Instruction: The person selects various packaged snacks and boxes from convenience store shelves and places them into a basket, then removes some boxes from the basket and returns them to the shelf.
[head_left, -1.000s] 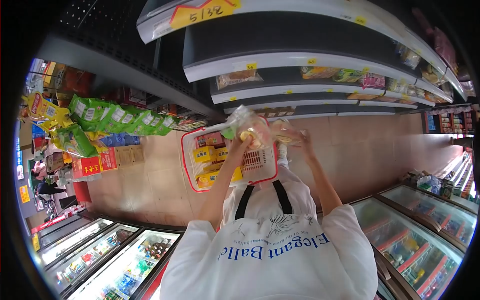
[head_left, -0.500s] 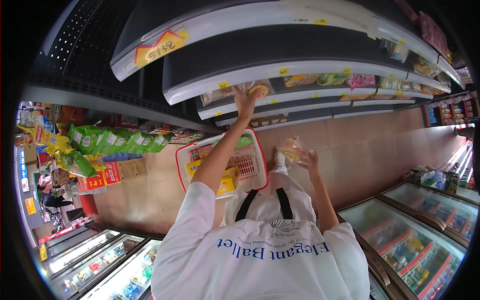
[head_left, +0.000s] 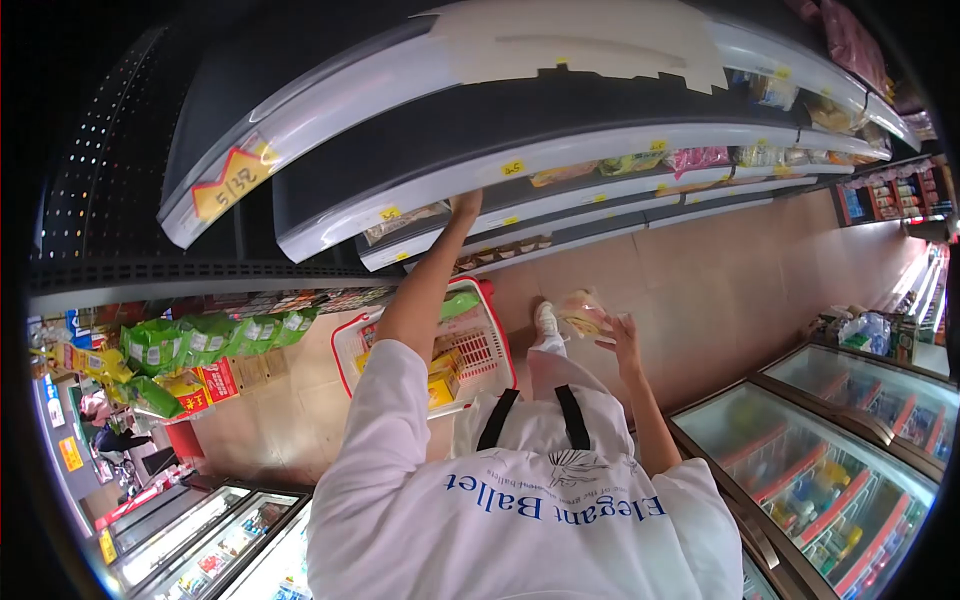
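Observation:
My left hand [head_left: 467,203] reaches in under the lip of a shelf [head_left: 420,180]; its fingers are hidden behind the edge. Just left of it, a clear-wrapped package [head_left: 405,222] lies on the lower shelf. Low above the floor, my right hand [head_left: 624,345] grips a bread in clear wrap [head_left: 583,314] by its side. Between my left forearm and my feet stands a white shopping basket with a red rim [head_left: 509,365]. Inside it are a green package [head_left: 459,304] and yellow packages [head_left: 442,385].
Bagged goods [head_left: 632,162] line the shelf to the right. Green snack bags [head_left: 205,342] hang at the left, above red boxes [head_left: 220,384]. Glass-topped freezers [head_left: 800,470] stand at the lower right, and others [head_left: 210,545] at the lower left. A person [head_left: 115,437] is far left.
My left hand has gone deeper under the shelf edge, and the round package it touched is out of sight. My right hand still has the wrapped bread, slightly lower. The view has shifted.

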